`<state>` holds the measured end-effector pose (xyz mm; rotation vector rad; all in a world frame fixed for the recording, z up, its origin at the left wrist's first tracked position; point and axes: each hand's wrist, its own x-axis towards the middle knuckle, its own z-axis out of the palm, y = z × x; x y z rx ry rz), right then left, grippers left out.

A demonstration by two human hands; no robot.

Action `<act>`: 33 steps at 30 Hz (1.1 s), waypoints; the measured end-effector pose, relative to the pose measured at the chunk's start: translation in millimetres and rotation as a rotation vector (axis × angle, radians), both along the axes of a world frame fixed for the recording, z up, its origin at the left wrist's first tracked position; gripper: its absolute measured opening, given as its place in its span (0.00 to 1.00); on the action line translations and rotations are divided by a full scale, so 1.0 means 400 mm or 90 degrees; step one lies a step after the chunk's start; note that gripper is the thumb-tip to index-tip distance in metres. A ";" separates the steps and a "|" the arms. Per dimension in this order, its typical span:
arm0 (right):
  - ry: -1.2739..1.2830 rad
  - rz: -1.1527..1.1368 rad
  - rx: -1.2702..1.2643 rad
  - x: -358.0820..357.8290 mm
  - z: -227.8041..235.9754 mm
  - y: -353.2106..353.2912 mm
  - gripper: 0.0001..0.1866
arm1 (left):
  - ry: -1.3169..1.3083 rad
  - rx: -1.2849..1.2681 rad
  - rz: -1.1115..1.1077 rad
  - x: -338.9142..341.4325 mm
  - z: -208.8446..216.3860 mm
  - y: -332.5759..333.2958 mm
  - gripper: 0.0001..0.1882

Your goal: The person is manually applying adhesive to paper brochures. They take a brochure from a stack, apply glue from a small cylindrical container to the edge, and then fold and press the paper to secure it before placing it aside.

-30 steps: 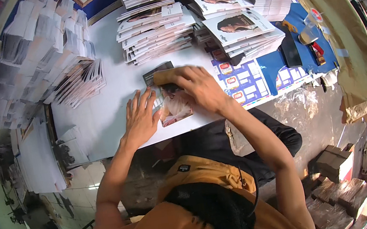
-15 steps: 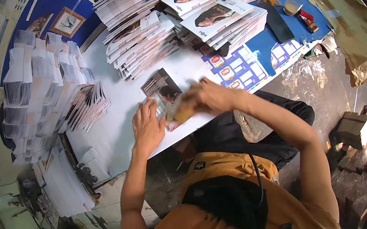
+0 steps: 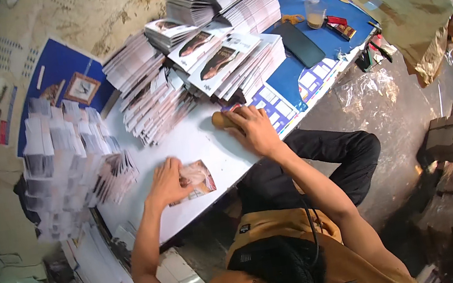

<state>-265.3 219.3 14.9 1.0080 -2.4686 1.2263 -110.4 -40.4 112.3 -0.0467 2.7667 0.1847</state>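
Observation:
My left hand (image 3: 164, 184) is at the left edge of a small printed leaflet (image 3: 202, 175) on the white tabletop (image 3: 160, 223), its fingers bunched and its thumb over the paper. The fingers cover part of the leaflet. Farther right, my right hand (image 3: 257, 131) is closed around a tan, rounded block (image 3: 222, 120), whose end sticks out past the fingers. The block is just above or on the tabletop, in front of a fanned pile of printed leaflets (image 3: 221, 64); I cannot tell whether it touches.
Tall stacks of folded leaflets (image 3: 61, 159) stand at the left. On the blue surface at the back right lie a dark phone (image 3: 301, 44), orange scissors (image 3: 292, 18), a plastic cup (image 3: 315, 13) and a small red-and-black pack (image 3: 341, 27). A cardboard box (image 3: 444, 137) sits on the floor.
My right hand with the tan block has moved off the leaflet, toward the piles. My left hand now grips the leaflet's left edge, and less of the leaflet shows. The view has shifted.

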 end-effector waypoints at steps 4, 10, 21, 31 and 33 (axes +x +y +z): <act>0.040 -0.020 0.005 -0.011 -0.002 0.018 0.24 | 0.141 0.116 0.155 -0.004 0.091 0.041 0.18; -0.001 -0.010 0.010 -0.013 -0.005 0.030 0.26 | 0.717 0.086 -0.051 -0.259 0.302 0.277 0.15; 0.033 -0.058 -0.005 0.005 -0.032 0.017 0.38 | 0.364 0.473 -0.362 -0.085 0.113 0.682 0.23; -0.006 -0.016 -0.009 -0.034 -0.048 0.030 0.31 | 0.342 0.475 0.206 0.251 0.072 0.248 0.20; 0.002 -0.025 -0.060 -0.027 -0.038 0.033 0.28 | 0.443 0.416 0.324 0.280 -0.028 0.169 0.18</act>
